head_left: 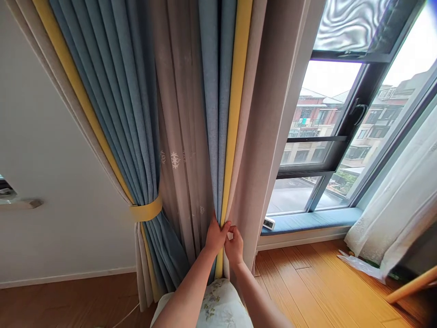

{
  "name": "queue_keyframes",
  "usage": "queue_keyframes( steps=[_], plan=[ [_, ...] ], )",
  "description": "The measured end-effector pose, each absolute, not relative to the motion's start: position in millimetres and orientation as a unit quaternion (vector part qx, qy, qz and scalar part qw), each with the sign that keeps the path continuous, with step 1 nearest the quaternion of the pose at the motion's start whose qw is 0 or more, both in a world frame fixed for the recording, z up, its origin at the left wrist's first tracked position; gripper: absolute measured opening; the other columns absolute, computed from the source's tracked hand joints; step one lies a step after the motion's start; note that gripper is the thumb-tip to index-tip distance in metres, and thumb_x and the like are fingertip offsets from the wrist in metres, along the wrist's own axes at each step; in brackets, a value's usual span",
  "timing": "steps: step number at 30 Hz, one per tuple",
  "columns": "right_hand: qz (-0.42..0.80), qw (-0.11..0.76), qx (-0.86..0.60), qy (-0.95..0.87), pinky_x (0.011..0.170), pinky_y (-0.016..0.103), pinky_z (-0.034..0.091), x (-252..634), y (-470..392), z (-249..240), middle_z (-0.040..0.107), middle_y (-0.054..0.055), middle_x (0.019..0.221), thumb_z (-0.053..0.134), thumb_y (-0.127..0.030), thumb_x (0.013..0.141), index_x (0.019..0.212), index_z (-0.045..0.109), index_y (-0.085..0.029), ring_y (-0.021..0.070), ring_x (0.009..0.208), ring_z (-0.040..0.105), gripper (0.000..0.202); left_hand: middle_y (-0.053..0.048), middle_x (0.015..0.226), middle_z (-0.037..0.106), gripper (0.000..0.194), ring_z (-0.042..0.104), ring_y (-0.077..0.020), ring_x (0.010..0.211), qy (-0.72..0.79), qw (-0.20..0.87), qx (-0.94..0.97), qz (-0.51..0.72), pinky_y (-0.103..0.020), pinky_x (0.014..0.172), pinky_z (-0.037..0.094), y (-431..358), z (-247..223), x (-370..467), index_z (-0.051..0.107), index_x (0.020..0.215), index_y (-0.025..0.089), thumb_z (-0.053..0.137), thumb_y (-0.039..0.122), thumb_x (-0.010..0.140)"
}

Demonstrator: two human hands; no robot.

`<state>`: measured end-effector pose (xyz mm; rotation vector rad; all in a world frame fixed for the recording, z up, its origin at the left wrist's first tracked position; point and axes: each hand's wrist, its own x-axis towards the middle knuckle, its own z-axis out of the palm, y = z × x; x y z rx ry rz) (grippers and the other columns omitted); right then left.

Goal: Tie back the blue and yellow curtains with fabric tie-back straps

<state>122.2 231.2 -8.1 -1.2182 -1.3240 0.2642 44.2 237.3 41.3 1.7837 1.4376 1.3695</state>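
Note:
A curtain panel with blue folds, a yellow stripe and a beige edge hangs in front of me. My left hand is closed around its gathered lower part. Close beside it, my right hand pinches at the beige edge, its thumb and forefinger near my left fingertips; exactly what lies in that pinch is hidden. To the left, a second blue curtain is gathered by a yellow tieback band. Between the two hangs a beige patterned curtain.
Just below my arms is a floral-covered seat or cushion. On the right, a dark-framed window stands above a blue sill pad holding a small white device. A white sheer curtain and a wooden leg are farther right.

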Motion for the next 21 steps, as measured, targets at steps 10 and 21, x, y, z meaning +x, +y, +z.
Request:
queue_keyframes(
  steps=[10,21],
  plan=[
    [0.125,0.568,-0.488,-0.651,0.068,0.028,0.041,126.1,228.3,-4.1,0.06,0.005,0.079,0.04,-0.029,0.077,0.076,0.053,-0.02,0.0174,0.075,0.054,0.016,-0.017,0.124,0.047,0.045,0.048,-0.0219,0.111,0.567,0.232,0.645,0.458,-0.031,0.089,0.039,241.7,33.5,44.7,0.033,0.125,0.012,0.028,0.035,0.086],
    [0.092,0.619,-0.658,-0.419,0.071,0.037,0.039,232.4,259.0,9.9,0.06,0.01,0.083,0.046,-0.058,0.066,0.09,0.056,-0.015,0.0249,0.078,0.054,0.05,-0.017,0.126,0.044,0.044,0.043,-0.0218,0.116,0.573,0.201,0.648,0.461,-0.032,0.095,0.035,247.5,31.0,47.7,0.036,0.124,0.009,0.026,0.031,0.086]
  ],
)
